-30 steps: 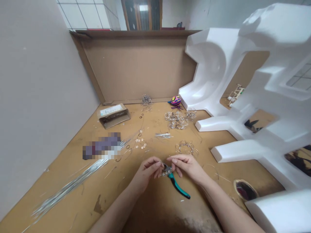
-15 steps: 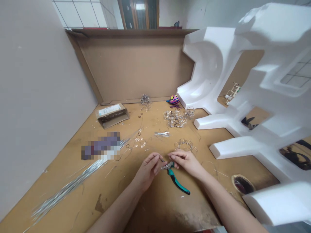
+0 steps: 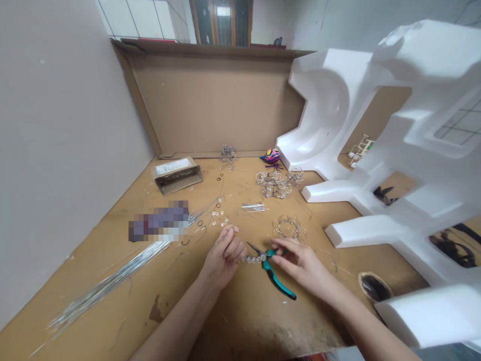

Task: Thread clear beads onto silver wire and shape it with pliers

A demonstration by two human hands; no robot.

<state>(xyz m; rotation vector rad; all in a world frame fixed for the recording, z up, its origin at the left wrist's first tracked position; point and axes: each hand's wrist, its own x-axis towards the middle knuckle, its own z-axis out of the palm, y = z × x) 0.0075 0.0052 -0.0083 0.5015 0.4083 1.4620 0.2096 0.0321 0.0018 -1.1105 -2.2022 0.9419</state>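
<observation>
**A:** What does the head camera show right now?

**B:** Just that 1 view, looking down at 2 bare hands over a work table [image 3: 75, 281]. They're working on a short string of beads [image 3: 253, 258] with a pair of teal-handled pliers [image 3: 281, 284].

**A:** Are the hands together?

**B:** No, they're apart, with the beads and the pliers' head between them. The left hand [image 3: 224, 255] has its fingers curled in at one end of the string. The right hand [image 3: 302, 261] reaches in from the other side, its fingertips [image 3: 277, 244] at the top of the pliers. I can't tell whether that's a firm grip.

**A:** So which step is this?

**B:** It looks like shaping or fastening the string at the pliers' tips, judging by how the hands meet there.

**A:** Which way does the string lie?

**B:** Its long axis runs nearly level, left to right across the view, from the left fingers to the pliers. It sits near the table's front edge, right before the person. The pliers' handles point down and right, towards the person.

**A:** What's nearby?

**B:** There's a ring of wire [image 3: 288, 228] just beyond the right hand, and a bundle of long wires [image 3: 112, 278] off to the left. A cardboard box [image 3: 176, 175] sits farther back, and a big white foam block [image 3: 338, 100] stands at the right.
</observation>
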